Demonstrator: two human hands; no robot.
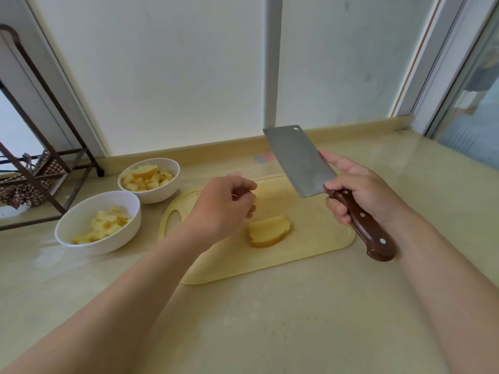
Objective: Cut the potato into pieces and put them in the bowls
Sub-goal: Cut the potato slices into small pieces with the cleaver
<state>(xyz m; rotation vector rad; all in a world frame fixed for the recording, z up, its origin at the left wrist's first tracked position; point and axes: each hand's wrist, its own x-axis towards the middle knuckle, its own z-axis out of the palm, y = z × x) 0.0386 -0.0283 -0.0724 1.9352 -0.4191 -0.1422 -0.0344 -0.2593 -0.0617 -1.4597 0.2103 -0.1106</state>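
Observation:
A pale yellow slab of potato [270, 232] lies on the yellow cutting board [310, 238]. My right hand [359, 190] grips the brown wooden handle of a cleaver [299, 160], blade raised above the board's far right side. My left hand [224, 203] hovers over the board just left of the potato, fingers loosely curled and holding nothing. Two white bowls stand left of the board: the near bowl [78, 225] and the far bowl [167, 188], each holding several potato cubes.
A dark metal rack [46, 168] with checked cloth stands at the left on the beige counter [297, 319]. A white wall and a vertical white pipe [271, 63] rise behind the board. A window frame sits at the right.

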